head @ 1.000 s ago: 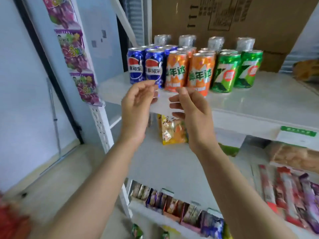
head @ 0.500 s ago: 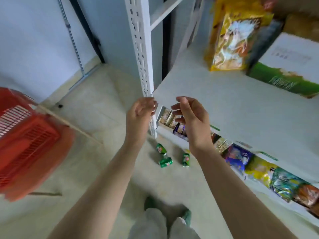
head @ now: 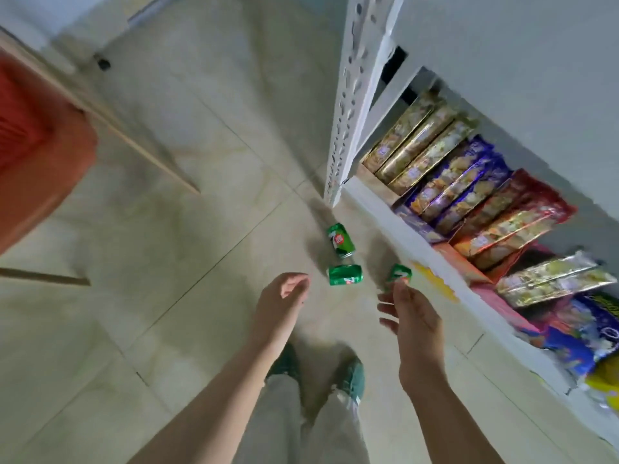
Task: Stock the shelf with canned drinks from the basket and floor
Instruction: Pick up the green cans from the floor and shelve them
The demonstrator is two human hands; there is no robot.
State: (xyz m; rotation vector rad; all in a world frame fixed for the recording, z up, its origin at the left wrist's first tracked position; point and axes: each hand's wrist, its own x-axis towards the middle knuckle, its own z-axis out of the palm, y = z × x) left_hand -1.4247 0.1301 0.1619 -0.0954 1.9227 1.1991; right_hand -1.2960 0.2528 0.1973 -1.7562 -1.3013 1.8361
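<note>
Below, three drinks lay on their sides on the tiled floor point(head: 207, 229), all near the foot of the white shelf post point(head: 355, 95). The first green can point(head: 340, 240) lay closest to the post, just on the person's side of its foot. The second green can point(head: 345, 274) lay just beyond it from the post. The third green can point(head: 398, 275) lay to the post's right, beside the edge of the bottom shelf point(head: 395, 226), partly hidden behind fingertips. Both hands hung apart above the cans and gripped nothing. The left hand point(head: 284, 296) had loosely curled fingers, and the right hand point(head: 413, 326) had relaxed, spread fingers. The red basket point(head: 33, 145) sat well apart from the post, far to its left. Snack packets point(head: 469, 182) filled the bottom shelf right of the post. Green shoes point(head: 350, 376) stood on the person's side of the cans, away from the post.
</note>
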